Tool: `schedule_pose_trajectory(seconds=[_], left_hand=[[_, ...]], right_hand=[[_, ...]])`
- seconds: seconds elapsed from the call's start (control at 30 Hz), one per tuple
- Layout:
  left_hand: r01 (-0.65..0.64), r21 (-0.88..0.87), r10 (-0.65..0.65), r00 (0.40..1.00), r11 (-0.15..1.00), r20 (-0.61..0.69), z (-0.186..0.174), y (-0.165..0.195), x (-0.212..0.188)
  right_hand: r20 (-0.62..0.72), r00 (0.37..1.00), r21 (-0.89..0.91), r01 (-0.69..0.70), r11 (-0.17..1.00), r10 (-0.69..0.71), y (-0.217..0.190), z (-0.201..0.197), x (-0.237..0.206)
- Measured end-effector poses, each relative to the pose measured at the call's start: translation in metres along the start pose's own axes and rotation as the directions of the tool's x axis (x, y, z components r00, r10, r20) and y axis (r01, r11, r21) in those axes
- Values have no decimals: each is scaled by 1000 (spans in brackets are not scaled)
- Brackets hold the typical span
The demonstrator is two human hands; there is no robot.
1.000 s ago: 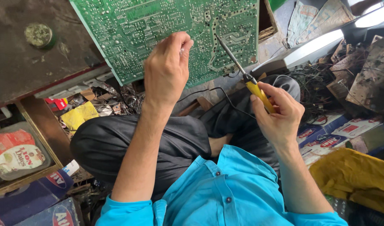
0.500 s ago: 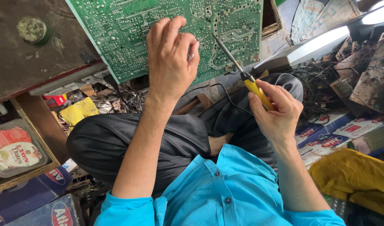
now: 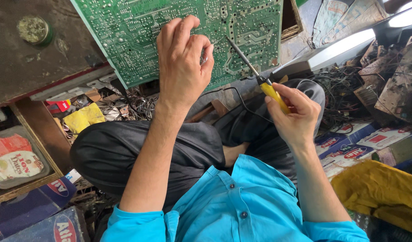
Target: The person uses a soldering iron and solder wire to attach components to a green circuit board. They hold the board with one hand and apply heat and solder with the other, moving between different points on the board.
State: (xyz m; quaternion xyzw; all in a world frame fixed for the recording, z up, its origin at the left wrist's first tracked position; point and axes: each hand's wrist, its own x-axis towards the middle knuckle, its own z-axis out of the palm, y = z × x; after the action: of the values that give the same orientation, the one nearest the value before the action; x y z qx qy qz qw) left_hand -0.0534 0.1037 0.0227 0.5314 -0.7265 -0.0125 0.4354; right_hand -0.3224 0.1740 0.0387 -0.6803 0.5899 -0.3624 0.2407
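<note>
The left hand (image 3: 182,62) is pinching its fingers together on the green circuit board (image 3: 138,31), while the right hand (image 3: 293,114) is gripping a yellow-handled soldering iron (image 3: 255,74) touching it.

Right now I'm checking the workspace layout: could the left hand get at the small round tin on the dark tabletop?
Probably yes. The left hand rests on the green circuit board, and the round tin sits uncovered on the dark tabletop beside it, with nothing between them.

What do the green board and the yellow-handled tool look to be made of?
Large green circuit board: probably rigid laminate with a glossy green coating and pale, metallic-looking traces. Yellow-handled soldering tool: smooth yellow handle, likely plastic; thin dark shaft, apparently dull metal.
</note>
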Motion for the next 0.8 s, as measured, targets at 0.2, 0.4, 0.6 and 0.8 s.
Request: schedule_pose_trajectory(seconds=[0.2,0.4,0.6,0.8], left_hand=[[3,-1,-3,1000,1000,9,1,-2,-2],[1,-5,-1,1000,1000,6,1,-2,-1],[6,1,-6,1000,1000,6,0,-1,-1],[17,2,-17,1000,1000,19,1,-1,-2]], right_hand=[[46,985,299,-172,939,166,30,14,1],[67,990,347,-138,928,122,45,14,3],[47,994,354,-108,929,98,42,12,4],[57,993,297,-113,948,101,44,11,5]])
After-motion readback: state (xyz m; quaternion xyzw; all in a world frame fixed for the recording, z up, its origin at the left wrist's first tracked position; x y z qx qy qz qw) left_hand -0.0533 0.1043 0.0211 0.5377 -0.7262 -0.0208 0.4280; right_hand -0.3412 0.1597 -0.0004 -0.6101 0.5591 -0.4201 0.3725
